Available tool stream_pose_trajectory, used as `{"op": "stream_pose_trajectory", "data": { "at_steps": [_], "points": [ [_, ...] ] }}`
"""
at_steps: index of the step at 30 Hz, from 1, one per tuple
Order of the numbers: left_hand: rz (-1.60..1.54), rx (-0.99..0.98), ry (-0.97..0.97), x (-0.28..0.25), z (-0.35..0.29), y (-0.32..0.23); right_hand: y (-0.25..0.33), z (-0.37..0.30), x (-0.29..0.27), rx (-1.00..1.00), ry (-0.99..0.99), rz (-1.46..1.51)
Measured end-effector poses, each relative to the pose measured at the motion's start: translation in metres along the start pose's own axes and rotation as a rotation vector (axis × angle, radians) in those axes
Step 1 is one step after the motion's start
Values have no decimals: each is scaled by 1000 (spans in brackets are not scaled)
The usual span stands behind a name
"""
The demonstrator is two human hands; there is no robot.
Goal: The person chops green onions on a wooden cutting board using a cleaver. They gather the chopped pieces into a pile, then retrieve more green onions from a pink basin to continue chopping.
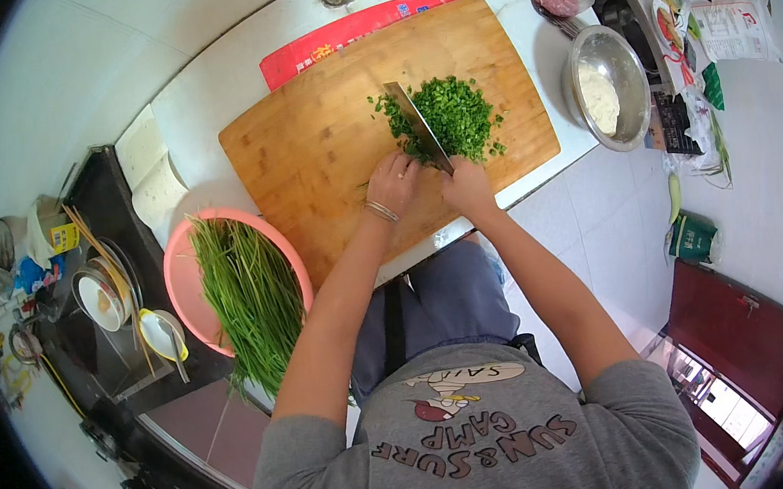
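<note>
Head view: the white worktop (206, 83) is covered toward its front edge by a wooden board (325, 138); a pink basin (184, 281) of long greens (255, 300) is seen by its left front corner. On the board, chopped greens (459, 115) are heaped just beyond the right hand (469, 188), by which the knife (421, 128) is gripped, its long axis angled leftward toward the worktop's back edge. Left of the blade, the left hand (394, 184) is held with bent fingers; whether anything is pinched cannot be told.
</note>
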State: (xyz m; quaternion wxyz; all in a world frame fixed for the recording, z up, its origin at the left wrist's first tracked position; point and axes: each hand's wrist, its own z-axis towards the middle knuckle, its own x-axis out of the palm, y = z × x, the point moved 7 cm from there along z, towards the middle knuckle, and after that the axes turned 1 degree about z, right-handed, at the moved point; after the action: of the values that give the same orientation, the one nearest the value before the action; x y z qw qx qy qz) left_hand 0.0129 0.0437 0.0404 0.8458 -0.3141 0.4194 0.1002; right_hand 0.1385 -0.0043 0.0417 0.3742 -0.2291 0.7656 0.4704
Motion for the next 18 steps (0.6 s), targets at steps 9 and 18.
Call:
{"op": "stream_pose_trajectory", "data": {
  "at_steps": [9, 18],
  "points": [
    [38, -36, -7, 7, -3, 0, -5, -20, 16, 108, 160, -134],
    [-25, -46, 5, 2, -3, 1, 21, -5, 15, 193, 318, -164]
  ]
}}
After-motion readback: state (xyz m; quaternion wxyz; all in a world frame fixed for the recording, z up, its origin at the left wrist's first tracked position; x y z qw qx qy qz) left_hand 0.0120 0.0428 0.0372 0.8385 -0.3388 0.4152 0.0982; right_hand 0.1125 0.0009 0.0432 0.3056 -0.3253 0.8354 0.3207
